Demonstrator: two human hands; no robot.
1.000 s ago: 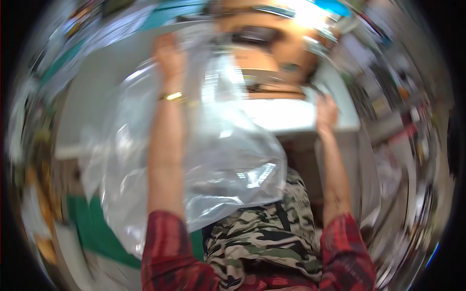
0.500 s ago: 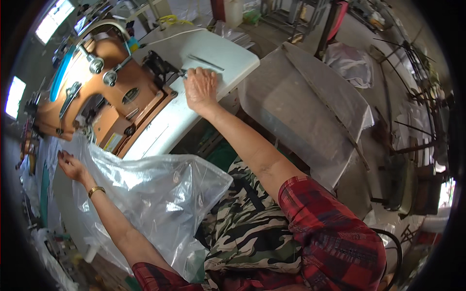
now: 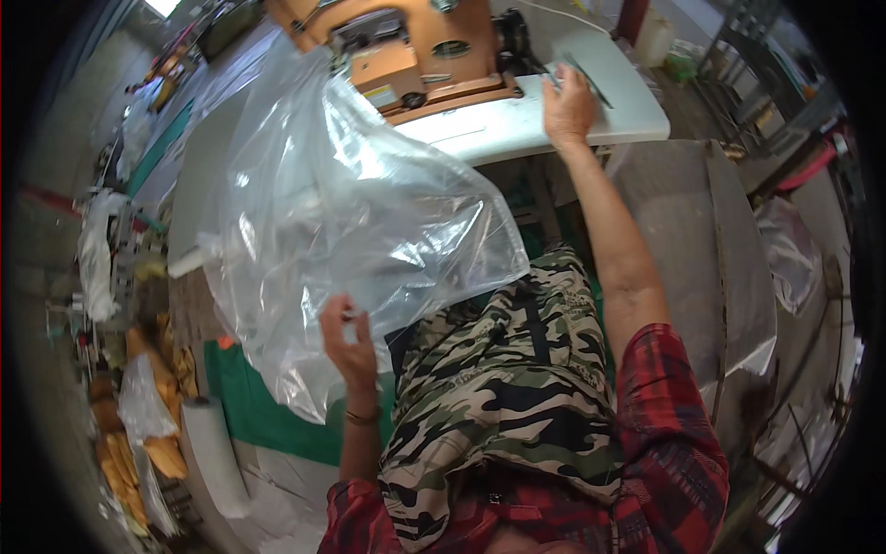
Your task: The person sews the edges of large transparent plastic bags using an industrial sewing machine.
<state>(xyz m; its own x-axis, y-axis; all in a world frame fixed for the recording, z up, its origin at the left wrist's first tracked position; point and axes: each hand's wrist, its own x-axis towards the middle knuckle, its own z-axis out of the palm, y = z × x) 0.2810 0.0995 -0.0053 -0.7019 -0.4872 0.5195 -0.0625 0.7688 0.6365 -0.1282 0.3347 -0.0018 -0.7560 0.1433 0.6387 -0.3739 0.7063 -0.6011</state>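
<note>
Right now, from far away, I see a big clear plastic sheet (image 3: 369,208). Its top is up by the orange sewing machine (image 3: 457,42), and it hangs over the front of the white table (image 3: 531,132). Its low corner on the right comes down near the camouflage trousers (image 3: 508,406).

My left hand (image 3: 349,346) is low, in front of the sheet, with bent fingers and the thumb apart. It looks loose, with nothing gripped, but I can't tell if it touches the plastic. My right hand (image 3: 569,106) is at the table, right of the machine, its fingers curled. I can't tell if it holds anything. A thin dark tool (image 3: 598,89) lies just beside it.
</note>
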